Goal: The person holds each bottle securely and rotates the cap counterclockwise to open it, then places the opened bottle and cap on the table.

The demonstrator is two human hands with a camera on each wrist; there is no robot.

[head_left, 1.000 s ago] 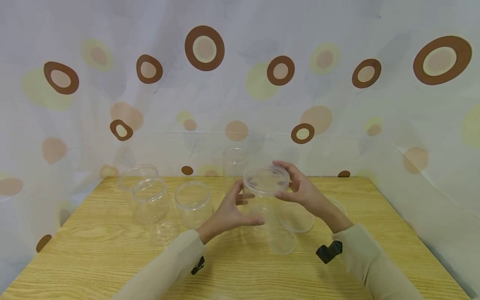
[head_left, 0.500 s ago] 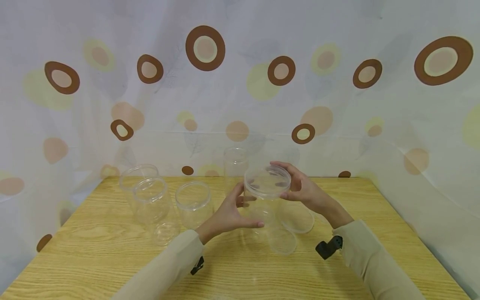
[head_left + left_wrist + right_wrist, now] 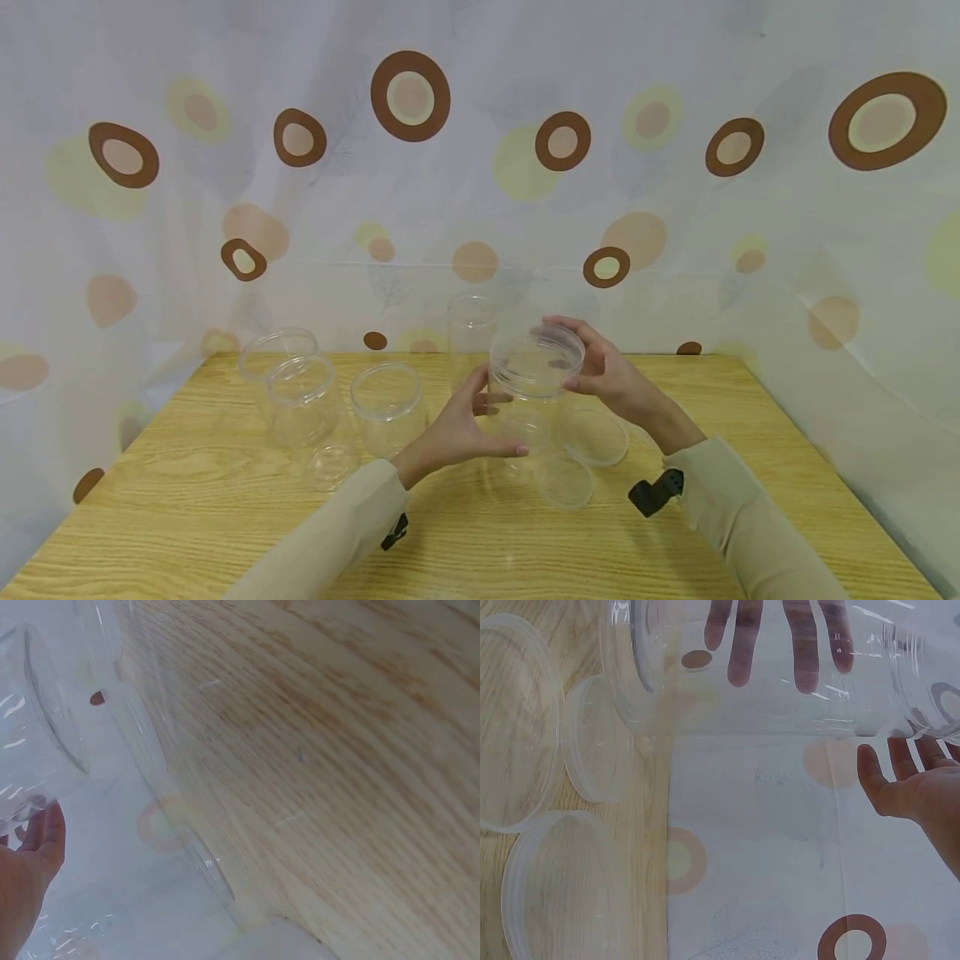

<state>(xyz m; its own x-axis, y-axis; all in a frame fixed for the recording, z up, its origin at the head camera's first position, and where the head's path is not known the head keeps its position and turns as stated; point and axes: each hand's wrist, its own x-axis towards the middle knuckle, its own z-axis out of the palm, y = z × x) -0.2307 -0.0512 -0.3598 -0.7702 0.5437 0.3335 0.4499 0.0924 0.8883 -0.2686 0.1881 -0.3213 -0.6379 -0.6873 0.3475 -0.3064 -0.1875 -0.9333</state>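
A clear cylindrical jar (image 3: 528,433) stands upright in the middle of the table, its round clear lid (image 3: 536,357) at its top. My left hand (image 3: 456,427) grips the jar's side, thumb in front and fingers behind. My right hand (image 3: 618,379) holds the lid by its right edge between thumb and fingers, the lid slightly raised over the jar's rim there. Through the jar wall (image 3: 772,712) in the right wrist view, the left fingers show behind it. The left wrist view catches the left hand (image 3: 30,870) against a jar wall at the left edge.
Several open clear jars stand to the left, one jar (image 3: 386,408) nearest the hands. A taller narrow jar (image 3: 471,333) stands behind. Loose clear lids lie right of the held jar, among them a larger lid (image 3: 597,440) and a smaller lid (image 3: 567,485). A patterned cloth (image 3: 480,183) hangs behind the table.
My right hand has shifted slightly, its fingers and thumb now a little higher, and the lid's right side has risen a bit with it. The left hand and jar have hardly moved.
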